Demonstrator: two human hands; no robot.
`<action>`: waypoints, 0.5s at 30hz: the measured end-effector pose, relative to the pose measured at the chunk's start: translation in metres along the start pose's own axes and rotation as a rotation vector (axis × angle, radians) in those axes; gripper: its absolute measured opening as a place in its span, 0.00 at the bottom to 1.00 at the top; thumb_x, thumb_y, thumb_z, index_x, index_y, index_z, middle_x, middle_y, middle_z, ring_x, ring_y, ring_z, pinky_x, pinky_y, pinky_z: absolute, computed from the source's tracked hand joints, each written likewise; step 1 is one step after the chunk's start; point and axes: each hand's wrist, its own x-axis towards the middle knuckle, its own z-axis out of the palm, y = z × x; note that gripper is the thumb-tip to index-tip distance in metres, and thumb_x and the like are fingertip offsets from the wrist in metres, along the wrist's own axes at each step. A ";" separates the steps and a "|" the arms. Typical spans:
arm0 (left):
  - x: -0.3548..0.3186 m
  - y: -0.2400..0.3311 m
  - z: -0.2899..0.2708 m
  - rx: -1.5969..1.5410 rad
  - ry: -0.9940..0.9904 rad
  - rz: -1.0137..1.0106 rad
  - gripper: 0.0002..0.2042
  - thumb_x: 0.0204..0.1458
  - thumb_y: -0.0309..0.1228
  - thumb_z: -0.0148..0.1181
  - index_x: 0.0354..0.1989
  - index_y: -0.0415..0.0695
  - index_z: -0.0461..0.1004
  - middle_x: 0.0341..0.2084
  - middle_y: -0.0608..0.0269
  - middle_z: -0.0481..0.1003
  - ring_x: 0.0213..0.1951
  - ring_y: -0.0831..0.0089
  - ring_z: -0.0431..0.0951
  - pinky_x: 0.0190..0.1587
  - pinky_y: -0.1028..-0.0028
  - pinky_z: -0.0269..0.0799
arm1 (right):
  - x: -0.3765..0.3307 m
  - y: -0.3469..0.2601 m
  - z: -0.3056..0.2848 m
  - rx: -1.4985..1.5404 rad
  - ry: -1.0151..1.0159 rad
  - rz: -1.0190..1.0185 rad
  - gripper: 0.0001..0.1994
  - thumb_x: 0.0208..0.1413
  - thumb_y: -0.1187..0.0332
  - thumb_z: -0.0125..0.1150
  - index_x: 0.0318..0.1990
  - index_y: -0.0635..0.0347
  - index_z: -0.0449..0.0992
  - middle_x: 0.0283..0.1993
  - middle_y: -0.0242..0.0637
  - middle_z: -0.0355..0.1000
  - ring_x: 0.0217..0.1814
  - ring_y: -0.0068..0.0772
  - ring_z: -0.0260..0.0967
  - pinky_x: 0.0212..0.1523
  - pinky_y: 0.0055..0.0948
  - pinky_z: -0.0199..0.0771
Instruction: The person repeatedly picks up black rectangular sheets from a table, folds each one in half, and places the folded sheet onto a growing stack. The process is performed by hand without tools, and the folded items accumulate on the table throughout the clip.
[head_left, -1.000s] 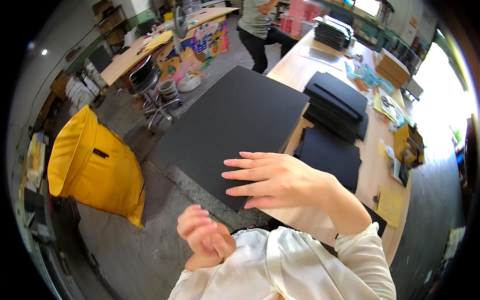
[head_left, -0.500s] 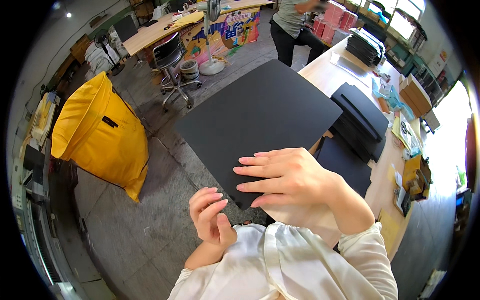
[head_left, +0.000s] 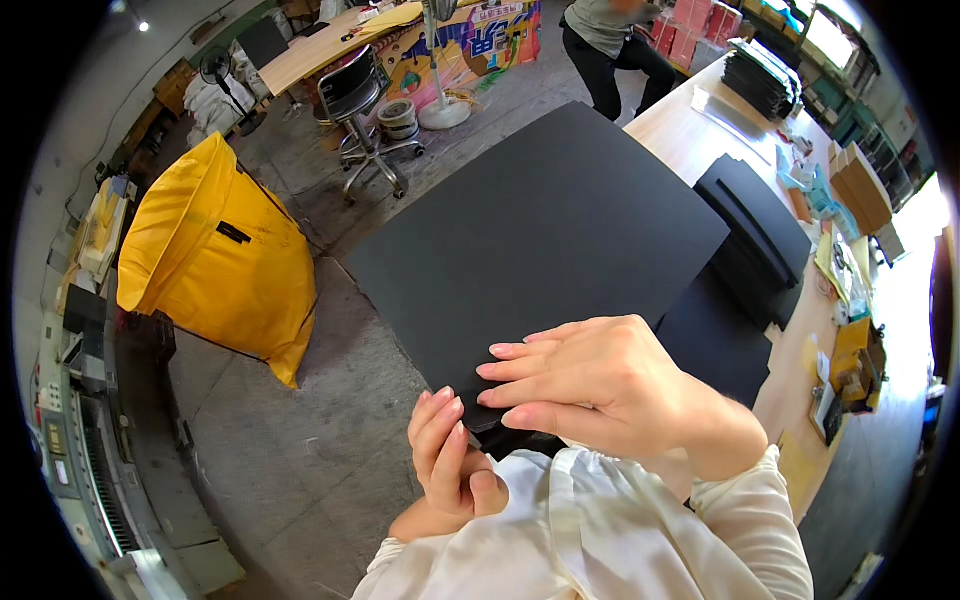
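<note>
A large black square sheet (head_left: 540, 230) lies in front of me, its left corner jutting out over the grey floor. My right hand (head_left: 610, 385) rests palm down near its close edge, fingers stretched flat to the left. Just left of those fingertips is my left hand (head_left: 452, 462), palm turned inward. Its fingers are loosely bent, their tips right beside the sheet's near-left edge, and the thumb stands apart; nothing shows in it. Whether the left fingertips touch the edge is unclear. More black sheets (head_left: 715, 335) lie partly covered to the right.
A light wooden table (head_left: 795, 440) runs along the right, bearing black boards (head_left: 762, 225), a black stack (head_left: 762, 80) and brown boxes (head_left: 860, 188). On the left floor stands a big yellow sack (head_left: 225, 265). Farther off are a swivel chair (head_left: 352, 90) and another person (head_left: 610, 50).
My left hand has come up against the sheet's near-left edge, closer to my right hand. The right hand stays flat on the sheet. The whole view has shifted slightly.
</note>
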 end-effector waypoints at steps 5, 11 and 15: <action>-0.001 -0.001 0.007 -0.005 0.085 0.013 0.23 0.59 0.33 0.34 0.57 0.30 0.62 0.55 0.36 0.65 0.54 0.45 0.69 0.59 0.47 0.64 | -0.002 0.002 0.001 -0.003 0.015 -0.025 0.09 0.54 0.65 0.64 0.33 0.61 0.84 0.39 0.43 0.80 0.47 0.38 0.79 0.49 0.35 0.79; 0.003 -0.004 0.010 0.036 0.101 0.073 0.22 0.58 0.33 0.33 0.57 0.32 0.61 0.52 0.34 0.67 0.51 0.44 0.72 0.55 0.45 0.67 | -0.002 0.004 0.001 -0.005 0.014 -0.020 0.09 0.54 0.65 0.64 0.33 0.60 0.84 0.39 0.43 0.80 0.48 0.38 0.78 0.50 0.35 0.78; 0.001 -0.002 0.009 0.049 0.093 0.053 0.22 0.59 0.32 0.33 0.58 0.33 0.61 0.52 0.34 0.67 0.51 0.44 0.72 0.55 0.45 0.67 | -0.002 0.003 -0.002 0.001 -0.005 -0.027 0.08 0.51 0.67 0.67 0.36 0.61 0.84 0.39 0.46 0.80 0.45 0.42 0.80 0.50 0.36 0.78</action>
